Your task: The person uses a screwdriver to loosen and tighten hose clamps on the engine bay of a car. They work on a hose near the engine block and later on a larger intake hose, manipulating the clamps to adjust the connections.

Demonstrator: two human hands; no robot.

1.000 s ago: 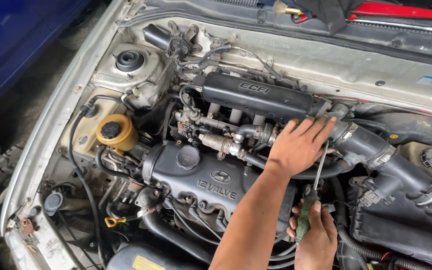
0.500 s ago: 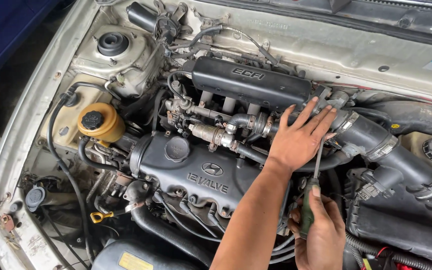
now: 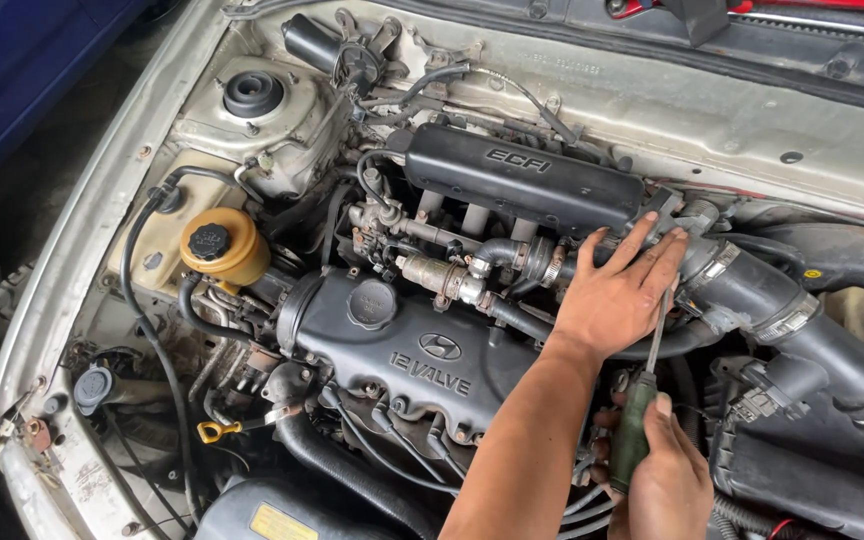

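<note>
Left hand [image 3: 617, 295] spread flat, fingers splayed, grip wide, pressing on the hose joint [image 3: 722, 265] beside the black manifold [image 3: 517, 185]. Right hand [image 3: 667, 480] below, grip closed around a green-handled screwdriver [image 3: 634, 435], shaft angled up to the clamp. Valve cover [image 3: 407, 350] left; yellow reservoir [image 3: 220, 250] well apart.

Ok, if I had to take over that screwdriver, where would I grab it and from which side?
Grip the green handle of the screwdriver from the near side, below the engine. It points up and away toward the air intake hose, the slim shaft passing under the left hand; the right hand already wraps it.
</note>
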